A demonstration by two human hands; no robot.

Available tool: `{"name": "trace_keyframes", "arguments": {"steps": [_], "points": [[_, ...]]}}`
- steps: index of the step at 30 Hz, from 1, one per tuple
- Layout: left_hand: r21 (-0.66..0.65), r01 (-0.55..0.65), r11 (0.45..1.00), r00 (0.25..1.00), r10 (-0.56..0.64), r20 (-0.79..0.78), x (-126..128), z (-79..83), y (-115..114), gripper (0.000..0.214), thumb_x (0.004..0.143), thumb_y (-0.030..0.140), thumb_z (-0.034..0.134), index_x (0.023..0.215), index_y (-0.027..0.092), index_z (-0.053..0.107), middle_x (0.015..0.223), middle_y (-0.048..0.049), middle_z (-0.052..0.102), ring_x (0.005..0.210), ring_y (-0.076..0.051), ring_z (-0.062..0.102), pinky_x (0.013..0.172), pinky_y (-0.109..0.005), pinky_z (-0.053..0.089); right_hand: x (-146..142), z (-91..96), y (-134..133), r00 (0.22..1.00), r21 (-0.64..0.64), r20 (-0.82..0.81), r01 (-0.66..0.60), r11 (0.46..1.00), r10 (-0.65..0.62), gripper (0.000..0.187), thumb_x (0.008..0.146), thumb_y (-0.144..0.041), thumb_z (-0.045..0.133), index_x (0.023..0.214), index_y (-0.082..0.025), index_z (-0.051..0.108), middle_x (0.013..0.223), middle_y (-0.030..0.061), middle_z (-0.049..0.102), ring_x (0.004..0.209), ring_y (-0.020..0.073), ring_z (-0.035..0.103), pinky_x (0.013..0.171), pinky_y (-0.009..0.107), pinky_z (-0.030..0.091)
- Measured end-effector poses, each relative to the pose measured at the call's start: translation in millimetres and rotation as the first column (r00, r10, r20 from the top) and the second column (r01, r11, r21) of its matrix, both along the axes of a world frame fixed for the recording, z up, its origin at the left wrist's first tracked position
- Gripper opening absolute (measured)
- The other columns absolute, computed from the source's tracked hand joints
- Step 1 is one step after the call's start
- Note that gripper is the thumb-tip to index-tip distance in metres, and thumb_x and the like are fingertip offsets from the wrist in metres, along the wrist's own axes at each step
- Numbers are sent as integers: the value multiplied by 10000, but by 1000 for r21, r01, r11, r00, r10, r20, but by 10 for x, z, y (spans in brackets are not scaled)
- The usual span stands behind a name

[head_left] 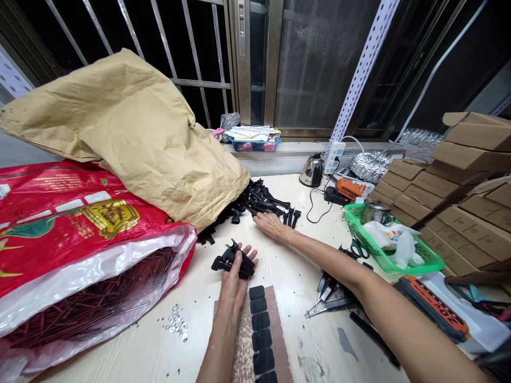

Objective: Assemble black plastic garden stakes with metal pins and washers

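My left hand (235, 274) is closed around several black plastic parts (241, 260), palm up, above the near-middle of the table. My right hand (272, 226) reaches across to the edge of a pile of black plastic parts (259, 197). Its fingers are pressed together there, and what they grip, if anything, is hidden. The pile spills from the mouth of a large brown paper sack (159, 143). Below my left hand lies a worn brown strip (279, 319). A row of rounded black pads (261, 339) runs along it.
A red bag (72, 213) full of thin dark-red rods lies at left, near small silvery pieces (176, 323). Tools (329, 292) and scissors (359, 248) lie beneath my right forearm. A green basket (393, 268), an orange power tool (349, 188), a kettle (312, 170) and stacked cartons (463, 229) occupy the right.
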State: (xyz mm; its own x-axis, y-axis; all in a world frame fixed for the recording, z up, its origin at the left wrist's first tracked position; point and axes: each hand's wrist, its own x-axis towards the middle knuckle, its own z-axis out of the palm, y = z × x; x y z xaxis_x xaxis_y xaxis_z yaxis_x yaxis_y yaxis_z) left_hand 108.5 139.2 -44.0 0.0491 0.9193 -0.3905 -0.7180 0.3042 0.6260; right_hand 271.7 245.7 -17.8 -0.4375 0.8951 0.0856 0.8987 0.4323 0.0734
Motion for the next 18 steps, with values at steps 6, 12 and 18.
{"name": "trace_keyframes", "arguments": {"steps": [6, 12, 18], "points": [[-3, -15, 1000, 999, 15, 42, 42, 2, 3, 232, 849, 220, 594, 1067, 144, 599, 995, -127, 683, 824, -209, 690, 742, -363, 570, -94, -19, -651, 889, 333, -400, -87, 939, 224, 242, 940, -162, 359, 1064, -126, 565, 1009, 102, 576, 911, 139, 555, 723, 213, 482], [-28, 41, 999, 991, -37, 127, 36, 46, -25, 191, 824, 154, 610, 1012, 129, 628, 906, -92, 698, 812, -171, 678, 750, -291, 566, -199, -211, -1231, 762, 457, -297, -415, 787, 575, 208, 929, -178, 413, 802, -173, 577, 932, 63, 606, 829, 121, 560, 715, 219, 501], [-36, 26, 999, 1000, -26, 11, 50, 58, -43, 95, 704, 54, 690, 795, 71, 674, 755, -81, 702, 676, -146, 668, 647, -233, 562, 117, -58, -1178, 909, 243, -250, -275, 930, 334, 214, 941, -194, 424, 1085, -185, 582, 1076, 71, 612, 918, 170, 525, 782, 303, 444]]}}
